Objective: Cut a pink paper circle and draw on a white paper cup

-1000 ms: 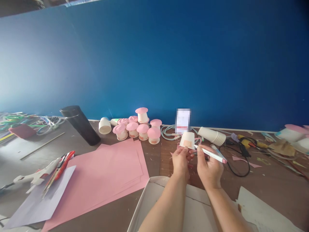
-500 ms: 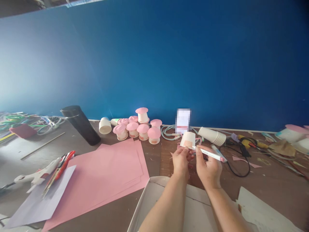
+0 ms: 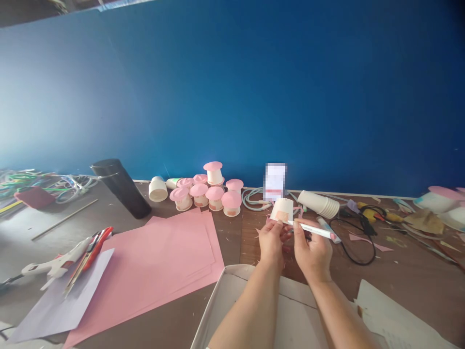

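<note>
My left hand (image 3: 272,238) grips an upside-down white paper cup (image 3: 284,206) by its lower rim. On the cup's near side is a small orange-pink patch (image 3: 282,216). A white marker (image 3: 313,229) with a pink end is pinched in my right hand (image 3: 313,252). Its tip points left, close to the patch; whether it touches the cup I cannot tell. To the left stand several white cups with round pink paper tops (image 3: 231,199), one of them raised above the others.
Stacked cups (image 3: 319,204) lie beside black cable (image 3: 374,252) at right. Pink sheets (image 3: 156,271), a utility knife (image 3: 95,249) and a glue gun (image 3: 60,261) lie left. A black tumbler (image 3: 123,186) leans behind. A white box lid (image 3: 221,295) sits under my arms.
My right hand and the marker have shifted very slightly left and the marker's angle has altered a little. The cup stays in my left hand, almost unmoved.
</note>
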Tool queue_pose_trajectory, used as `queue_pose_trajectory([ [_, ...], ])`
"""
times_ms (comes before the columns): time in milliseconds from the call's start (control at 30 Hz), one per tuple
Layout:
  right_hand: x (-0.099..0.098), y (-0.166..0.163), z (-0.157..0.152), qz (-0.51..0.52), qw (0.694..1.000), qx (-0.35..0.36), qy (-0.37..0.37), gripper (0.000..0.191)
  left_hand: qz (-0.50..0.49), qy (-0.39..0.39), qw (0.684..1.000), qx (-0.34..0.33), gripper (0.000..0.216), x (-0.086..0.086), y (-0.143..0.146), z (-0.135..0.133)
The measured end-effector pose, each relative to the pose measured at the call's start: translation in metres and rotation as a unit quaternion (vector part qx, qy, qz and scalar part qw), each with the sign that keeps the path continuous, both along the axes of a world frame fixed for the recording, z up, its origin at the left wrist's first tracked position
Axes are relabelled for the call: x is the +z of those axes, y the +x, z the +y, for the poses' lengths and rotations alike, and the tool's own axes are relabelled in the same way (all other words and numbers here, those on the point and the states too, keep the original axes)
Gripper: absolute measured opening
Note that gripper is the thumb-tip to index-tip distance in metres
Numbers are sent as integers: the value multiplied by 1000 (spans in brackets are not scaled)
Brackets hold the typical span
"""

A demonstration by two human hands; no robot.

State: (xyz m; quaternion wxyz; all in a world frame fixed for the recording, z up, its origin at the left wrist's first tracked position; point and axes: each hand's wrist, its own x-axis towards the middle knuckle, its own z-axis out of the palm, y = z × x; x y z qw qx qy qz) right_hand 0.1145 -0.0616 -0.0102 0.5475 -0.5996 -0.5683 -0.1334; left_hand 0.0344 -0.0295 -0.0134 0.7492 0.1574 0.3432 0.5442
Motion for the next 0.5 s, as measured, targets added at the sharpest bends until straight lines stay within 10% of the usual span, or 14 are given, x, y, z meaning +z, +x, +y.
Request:
queue_pose_trajectory([
  [500,3,-1,-2,6,1000,8,21,18,-26,-2,1000,-5,18,-1,-1,0],
])
